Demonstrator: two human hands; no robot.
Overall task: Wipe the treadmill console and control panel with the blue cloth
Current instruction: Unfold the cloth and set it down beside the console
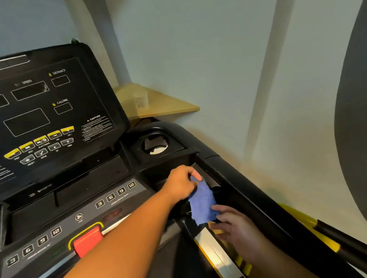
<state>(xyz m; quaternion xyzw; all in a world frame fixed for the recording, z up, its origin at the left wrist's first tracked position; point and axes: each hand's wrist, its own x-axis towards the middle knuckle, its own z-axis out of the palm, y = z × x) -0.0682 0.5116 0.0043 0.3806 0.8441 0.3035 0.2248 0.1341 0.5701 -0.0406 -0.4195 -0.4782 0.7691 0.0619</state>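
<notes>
Blue cloth (202, 203) hangs stretched between two hands at the right end of the treadmill, over the dark gap beside the side rail (249, 188); the left hand (182, 182), reaching across from the left, pinches the cloth's upper edge between thumb and fingers, closed on it; the right hand (232, 221) comes up from below and its fingertips meet the lower edge, though whether they actually clamp it or only touch it I cannot tell. The cloth itself looks small and crumpled, held up in the air, not pressed flat to any surface.

Outward from there, the control panel (74, 217) with its numbered keys and the red stop tab (87, 241) lies just left of the hands, the forearm passing over its lower edge; the upright console (42, 111) with its display windows stands further back and left; the cup holder (155, 144) sits behind the hands.

As a judgement: the cloth is off both surfaces, so no wiping is under way at this instant; nothing on the console or panel shows plainly whether it has been wiped; this looks like unfolding or regripping the cloth, with the wiping of both, as far as can be seen, left to do.
</notes>
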